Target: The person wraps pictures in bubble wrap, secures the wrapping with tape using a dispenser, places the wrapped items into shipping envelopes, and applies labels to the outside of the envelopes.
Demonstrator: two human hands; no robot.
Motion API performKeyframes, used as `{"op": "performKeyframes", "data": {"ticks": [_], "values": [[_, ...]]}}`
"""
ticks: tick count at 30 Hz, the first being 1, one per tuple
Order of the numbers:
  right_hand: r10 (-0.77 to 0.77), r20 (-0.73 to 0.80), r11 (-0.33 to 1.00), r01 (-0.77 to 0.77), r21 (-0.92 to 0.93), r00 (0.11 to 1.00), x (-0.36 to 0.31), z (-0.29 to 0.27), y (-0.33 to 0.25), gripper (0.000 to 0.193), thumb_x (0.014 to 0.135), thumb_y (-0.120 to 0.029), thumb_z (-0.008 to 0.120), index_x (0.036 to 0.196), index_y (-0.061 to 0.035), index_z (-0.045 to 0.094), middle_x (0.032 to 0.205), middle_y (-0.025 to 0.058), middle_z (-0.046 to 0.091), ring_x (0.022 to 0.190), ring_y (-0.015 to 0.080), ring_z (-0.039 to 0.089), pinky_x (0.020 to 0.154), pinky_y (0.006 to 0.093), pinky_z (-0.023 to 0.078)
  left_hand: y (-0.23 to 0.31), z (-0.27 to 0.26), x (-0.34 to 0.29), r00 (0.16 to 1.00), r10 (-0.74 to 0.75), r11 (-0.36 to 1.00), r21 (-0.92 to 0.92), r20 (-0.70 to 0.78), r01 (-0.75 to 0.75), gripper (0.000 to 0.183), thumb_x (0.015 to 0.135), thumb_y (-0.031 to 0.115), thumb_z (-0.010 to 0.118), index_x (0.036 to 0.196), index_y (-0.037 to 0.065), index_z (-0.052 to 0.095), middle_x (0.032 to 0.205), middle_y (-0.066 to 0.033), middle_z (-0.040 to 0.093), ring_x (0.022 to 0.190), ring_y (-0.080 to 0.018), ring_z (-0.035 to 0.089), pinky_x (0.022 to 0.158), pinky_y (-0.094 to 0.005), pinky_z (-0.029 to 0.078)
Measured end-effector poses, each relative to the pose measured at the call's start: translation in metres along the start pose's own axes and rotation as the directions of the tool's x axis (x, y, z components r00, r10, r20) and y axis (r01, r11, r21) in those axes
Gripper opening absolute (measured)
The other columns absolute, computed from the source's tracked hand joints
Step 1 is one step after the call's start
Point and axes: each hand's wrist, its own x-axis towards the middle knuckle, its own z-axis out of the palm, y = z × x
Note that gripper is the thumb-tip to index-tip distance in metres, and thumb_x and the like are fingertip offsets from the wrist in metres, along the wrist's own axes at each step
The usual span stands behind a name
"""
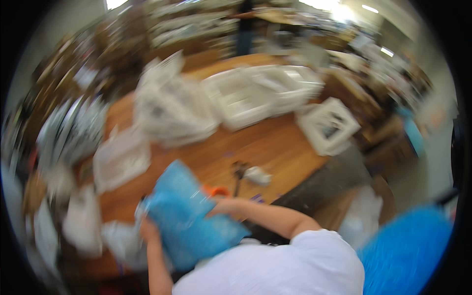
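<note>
A crinkled light-blue plastic bag or sheet (189,223) hangs in front of me, blurred by motion. My left hand (148,229) is closed on its left edge, where a bit of clear or white material also shows. On the other side, my right hand (225,206) grips the upper right edge, its fingertips partly hidden in the plastic. Whether anything is inside the blue plastic cannot be made out. Just beyond my right hand lie an orange ring-shaped thing (216,191), dark-handled scissors (239,173) and a small white crumpled piece (257,175) on the wooden table (211,152).
Across the table stand white frame-like trays (241,96), a plastic-wrapped white bundle (169,108) and a white frame (328,125). White bags (81,221) crowd the left edge. A large blue bag (408,253) is at the lower right. A person (244,29) stands at the far side.
</note>
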Motion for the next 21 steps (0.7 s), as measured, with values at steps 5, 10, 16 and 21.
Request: {"op": "performKeyframes", "data": {"ticks": [5, 10, 16, 21], "values": [[-0.327, 0.275, 0.936, 0.270, 0.225, 0.904, -0.006, 0.012, -0.018, 0.041, 0.074, -0.008, 0.065, 0.113, -0.0009, 0.056, 0.107, 0.0101, 0.060, 0.096, 0.0196, 0.056, 0.084, 0.0338, 0.045, -0.071, 0.026, 0.033, 0.966, -0.105, 0.994, -0.018, -0.236, 0.104, 0.032, 0.092, 0.019, 0.036, 0.109, -0.001, 0.054, 0.105, -0.0232, 0.057, 0.095, -0.0364, 0.055, 0.083, -0.0393, 0.042], [-0.291, -0.134, 0.933, 0.312, 0.181, 0.947, -0.019, 0.001, -0.012, 0.040, 0.074, -0.008, 0.065, 0.112, -0.0002, 0.056, 0.107, 0.0107, 0.060, 0.096, 0.0195, 0.056, 0.084, 0.0334, 0.045, 0.034, -0.036, -0.008, 0.981, 0.191, 0.978, -0.077, -0.027, -0.193, 0.024, 0.092, 0.013, 0.040, 0.108, -0.002, 0.050, 0.100, -0.0223, 0.057, 0.090, -0.0366, 0.056, 0.077, -0.0394, 0.044], [-0.403, -0.440, 0.793, 0.546, 0.268, 0.802, -0.020, -0.001, 0.008, 0.031, 0.078, -0.009, 0.063, 0.108, -0.0033, 0.058, 0.102, 0.0086, 0.061, 0.094, 0.0184, 0.057, 0.082, 0.0314, 0.044, 0.039, -0.030, -0.027, 0.841, 0.293, 0.910, -0.137, -0.454, -0.391, 0.023, 0.093, 0.014, 0.043, 0.111, -0.001, 0.043, 0.096, -0.0197, 0.056, 0.085, -0.0316, 0.057, 0.073, -0.0360, 0.045], [-0.862, -0.197, 0.506, 0.809, -0.300, 0.467, -0.049, 0.030, -0.046, 0.021, 0.074, 0.000, 0.058, 0.095, -0.0008, 0.059, 0.093, 0.0139, 0.060, 0.090, 0.0238, 0.058, 0.077, 0.0333, 0.045, 0.018, -0.042, -0.001, 0.874, -0.045, 0.752, -0.592, -0.485, -0.290, 0.030, 0.091, 0.018, 0.047, 0.112, -0.003, 0.042, 0.109, -0.0152, 0.049, 0.090, -0.0253, 0.053, 0.073, -0.0337, 0.045]]}}
